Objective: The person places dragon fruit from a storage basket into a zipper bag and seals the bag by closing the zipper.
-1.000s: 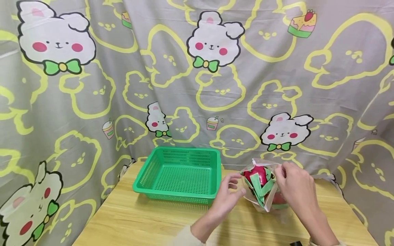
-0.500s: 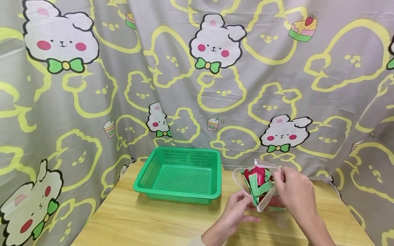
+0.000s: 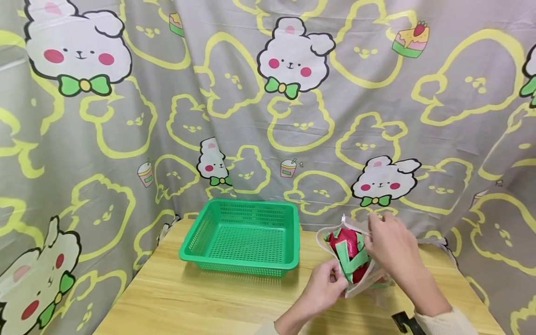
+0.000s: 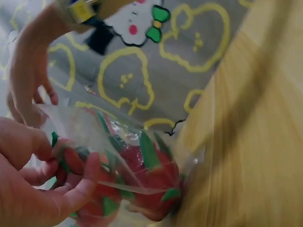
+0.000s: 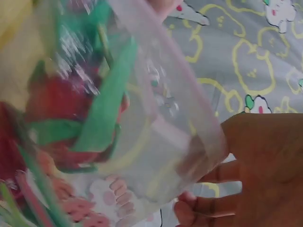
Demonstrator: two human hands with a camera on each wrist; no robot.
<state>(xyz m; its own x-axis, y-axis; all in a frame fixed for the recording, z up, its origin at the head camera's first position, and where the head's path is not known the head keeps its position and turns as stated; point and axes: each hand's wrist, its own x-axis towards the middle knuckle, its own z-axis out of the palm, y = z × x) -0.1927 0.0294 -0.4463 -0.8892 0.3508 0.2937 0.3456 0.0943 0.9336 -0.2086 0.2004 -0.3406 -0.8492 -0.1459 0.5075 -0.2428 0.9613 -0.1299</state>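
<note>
Now hands (image 3: 360,263) pinching bag (image 3: 335,235), fingers curled

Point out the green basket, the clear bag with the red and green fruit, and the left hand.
green basket (image 3: 240,264), head view, on its front rim.
clear bag (image 3: 322,237), head view, on its open left edge.
left hand (image 3: 324,286), head view, on the back of the hand gripping the bag.

The right hand (image 3: 387,246) covers the far side of the clear bag (image 3: 335,232) and part of the red-and-green fruit (image 3: 347,244) inside. In the right wrist view the bag (image 5: 156,132) is blurred. The bench (image 3: 209,298) runs off the lower frame edge.
</note>
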